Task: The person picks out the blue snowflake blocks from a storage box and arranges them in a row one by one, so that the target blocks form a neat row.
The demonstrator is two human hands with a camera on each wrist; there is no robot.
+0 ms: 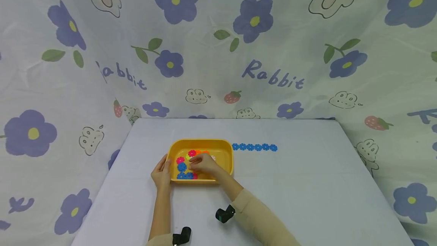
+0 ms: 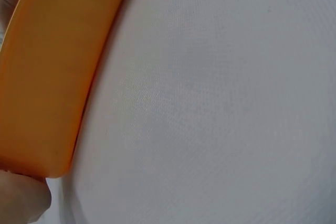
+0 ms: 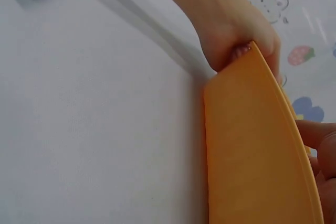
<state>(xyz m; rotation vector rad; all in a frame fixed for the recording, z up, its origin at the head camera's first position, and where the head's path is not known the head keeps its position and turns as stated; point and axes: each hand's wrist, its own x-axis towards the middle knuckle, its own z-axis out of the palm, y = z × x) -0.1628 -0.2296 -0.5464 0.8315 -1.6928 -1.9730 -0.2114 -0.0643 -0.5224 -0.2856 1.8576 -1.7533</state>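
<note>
A yellow plastic tray [image 1: 222, 155] rests on the white table, with blue, pink, orange and yellow flower-shaped plastic discs in it. Its left side is gripped by my left hand [image 1: 161, 172], which wraps round the rim near the front corner, as the right wrist view also shows. My right hand [image 1: 205, 163] reaches over the front rim into the tray, fingers bent down among the discs. Blue discs [image 1: 182, 167] lie left of its fingertips, a pink disc [image 1: 180, 160] just beyond them. I cannot tell whether a disc is between the right fingertips.
A row of several blue flower-shaped discs [image 1: 254, 147] runs rightward along the table from the tray's back right corner. White table surface [image 1: 300, 193] stretches to the right. Cloth printed with flowers and rabbits [image 1: 211, 67] hangs behind the table. Black wrist cameras [image 1: 225, 214] sit on both forearms.
</note>
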